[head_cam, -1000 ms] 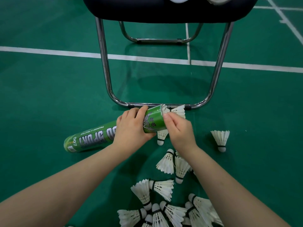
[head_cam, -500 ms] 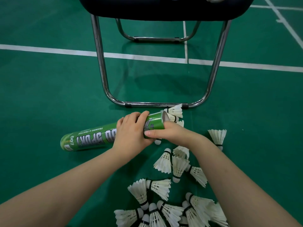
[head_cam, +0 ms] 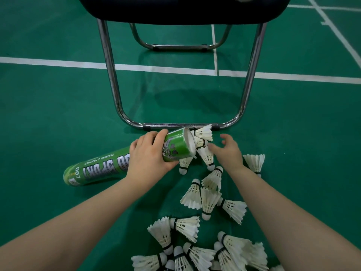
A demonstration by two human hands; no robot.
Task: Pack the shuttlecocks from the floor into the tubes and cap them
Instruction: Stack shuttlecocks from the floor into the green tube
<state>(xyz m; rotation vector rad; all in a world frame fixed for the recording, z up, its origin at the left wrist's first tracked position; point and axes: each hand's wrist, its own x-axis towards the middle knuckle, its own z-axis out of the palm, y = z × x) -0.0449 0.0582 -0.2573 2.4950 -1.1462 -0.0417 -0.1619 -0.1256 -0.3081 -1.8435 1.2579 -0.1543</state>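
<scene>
A green shuttlecock tube [head_cam: 101, 167] lies tilted over the green floor, its open mouth [head_cam: 189, 142] facing right. My left hand [head_cam: 148, 155] grips the tube near that mouth. My right hand [head_cam: 227, 151] hovers just right of the mouth, fingers spread and holding nothing. White feather shuttlecocks [head_cam: 204, 133] lie right at the tube's mouth. Several more shuttlecocks [head_cam: 210, 200] are scattered on the floor between my forearms and toward the bottom edge. One shuttlecock [head_cam: 254, 162] stands alone to the right of my right wrist.
A chair with a chrome tube frame [head_cam: 115, 89] and dark seat [head_cam: 183, 8] stands just beyond the tube; its front floor bar [head_cam: 175, 125] runs right behind my hands. White court lines [head_cam: 58, 63] cross the floor.
My right hand has let go at the tube's mouth and drawn off to the right, fingers now spread. The left hand keeps its grip on the tube.
</scene>
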